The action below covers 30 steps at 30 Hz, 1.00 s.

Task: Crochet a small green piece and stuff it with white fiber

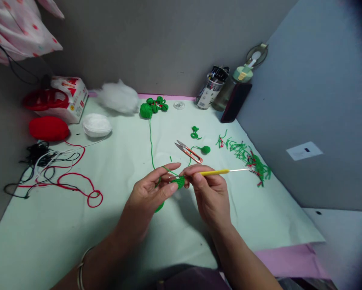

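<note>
**Two Hands at a Green Crochet Piece: Positions and Surroundings**

Head view. The left hand [152,193] pinches the green crochet piece [178,182] between thumb and fingers, and its index finger is stretched out above the work. The right hand [209,193] is closed in a narrow grip on the yellow handle of the crochet hook [217,172]. The hook's metal shaft points away to the right. The crochet piece sits between the two hands, held above the pale green table cover [78,225] at the centre of the view.

A green yarn strand [151,141] runs from the hands up to the green yarn ball [145,110] near the back wall. Thread snips [189,152] with orange handles lie just beyond the hands. A small green crocheted ball [205,149] lies beside them. Green yarn scraps [250,157] are scattered at the right edge of the cover.

At the left lie a red yarn ball [48,128], a white yarn ball [96,125] and a tangle of red, black and white strands [54,173]. White stuffing [118,96] rests against the back wall. A cup of pens [209,92] stands in the far right corner. The left wrist bears a bracelet [81,268].
</note>
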{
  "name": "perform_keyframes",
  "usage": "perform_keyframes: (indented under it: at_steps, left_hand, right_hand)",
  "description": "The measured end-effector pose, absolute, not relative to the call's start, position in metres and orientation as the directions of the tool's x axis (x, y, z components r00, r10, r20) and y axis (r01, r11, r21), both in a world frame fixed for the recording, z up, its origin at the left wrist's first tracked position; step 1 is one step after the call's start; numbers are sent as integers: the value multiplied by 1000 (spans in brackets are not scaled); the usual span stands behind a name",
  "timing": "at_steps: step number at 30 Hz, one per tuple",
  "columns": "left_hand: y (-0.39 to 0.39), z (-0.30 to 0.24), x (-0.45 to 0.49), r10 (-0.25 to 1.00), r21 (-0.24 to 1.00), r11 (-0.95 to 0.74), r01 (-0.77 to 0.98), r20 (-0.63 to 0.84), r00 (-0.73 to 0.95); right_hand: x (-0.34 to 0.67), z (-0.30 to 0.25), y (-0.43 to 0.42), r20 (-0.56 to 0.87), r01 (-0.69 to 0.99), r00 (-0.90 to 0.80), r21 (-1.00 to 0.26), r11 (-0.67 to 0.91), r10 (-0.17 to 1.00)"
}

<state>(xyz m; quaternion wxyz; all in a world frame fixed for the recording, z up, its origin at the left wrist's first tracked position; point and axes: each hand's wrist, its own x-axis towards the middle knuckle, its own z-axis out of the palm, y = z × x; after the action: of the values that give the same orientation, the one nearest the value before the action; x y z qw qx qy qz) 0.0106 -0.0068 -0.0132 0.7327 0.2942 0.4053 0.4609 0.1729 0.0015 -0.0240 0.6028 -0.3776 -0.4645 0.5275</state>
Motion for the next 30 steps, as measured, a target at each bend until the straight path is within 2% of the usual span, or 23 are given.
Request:
perform_keyframes:
  at_steps: [4, 8, 11, 15, 17, 20, 22, 23, 24, 26, 28, 30]
  left_hand:
    - [-7, -15, 8, 912, 814, 407, -415, -337, 234]
    - [-7, -16, 6, 915, 820, 401, -409, -342, 212]
    - [-6, -15, 6, 920, 828, 392, -400, -343, 191]
    - [-7, -14, 8, 942, 876, 335, -348, -316, 113]
    - [-8, -13, 10, 956, 904, 292, -314, -287, 60]
    - [-10, -11, 14, 962, 910, 253, -329, -272, -12]
    - [-10, -9, 15, 942, 840, 321, -438, -332, 55]
    - [-9, -8, 15, 920, 778, 384, -498, -370, 130]
    - [-8, -6, 14, 893, 710, 445, -546, -400, 207]
    - [-6, -3, 11, 850, 613, 523, -592, -430, 306]
    - [-4, -1, 9, 850, 592, 519, -616, -429, 304]
    - [-3, -2, 8, 872, 625, 482, -614, -408, 270]
  right_hand:
    - [173, -18, 5, 70, -377, 3, -924, 66, 998]
    - [173, -15, 4, 128, -373, -23, -921, 110, 991]
    - [174, -16, -1, 218, -267, 11, -940, 213, 976]
    - [177, -17, -8, 391, 37, -13, -920, 391, 920]
    - [177, -16, -9, 520, 181, -78, -831, 525, 850]
    - [175, -15, -12, 663, 411, -226, -600, 687, 714]
    - [174, -14, -15, 693, 544, -297, -442, 713, 657]
    - [174, -13, -16, 702, 572, -299, -410, 711, 646]
    - [174, -13, -16, 710, 564, -270, -432, 704, 651]
    - [175, -14, -15, 682, 431, -128, -616, 659, 720]
    - [175, -16, -10, 560, 170, 27, -819, 548, 828]
    - [174, -17, -3, 432, -61, 67, -898, 436, 899]
